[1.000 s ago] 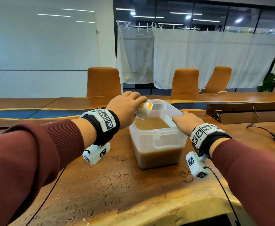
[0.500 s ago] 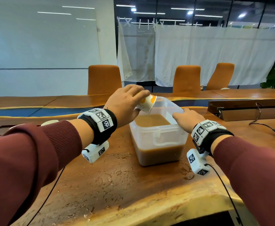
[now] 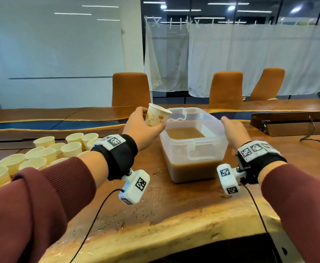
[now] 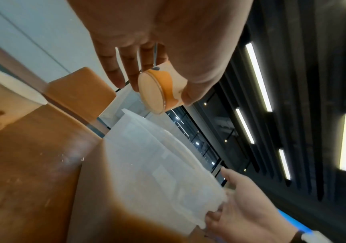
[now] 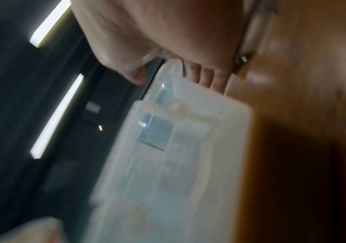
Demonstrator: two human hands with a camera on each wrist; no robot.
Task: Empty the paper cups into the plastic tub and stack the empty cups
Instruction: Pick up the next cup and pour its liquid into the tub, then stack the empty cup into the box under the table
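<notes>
My left hand (image 3: pixel 151 119) grips a white paper cup with orange print (image 3: pixel 158 115) just off the far left corner of the plastic tub (image 3: pixel 193 154). The cup is nearly upright, its mouth leaning right toward the tub. The left wrist view shows the cup's base (image 4: pixel 151 92) between the fingers and thumb of my left hand (image 4: pixel 157 88). The tub is clear and about half full of brown liquid (image 3: pixel 184 132). My right hand (image 3: pixel 229 126) holds the tub's right rim. In the right wrist view its thumb (image 5: pixel 135 74) and fingers (image 5: pixel 205 78) straddle the tub's edge (image 5: pixel 178 148).
Several paper cups (image 3: pixel 41 154) stand crowded on the wooden table (image 3: pixel 174 215) at the left. Small drops wet the wood around the tub. A raised wooden cable box (image 3: pixel 288 122) and a black cable (image 3: pixel 317 141) lie at the right. Orange chairs (image 3: pixel 129 88) stand beyond the table.
My left hand has turned the cup from tipped over the tub to nearly upright and drawn it left. My right hand stays on the rim. The view has swung left.
</notes>
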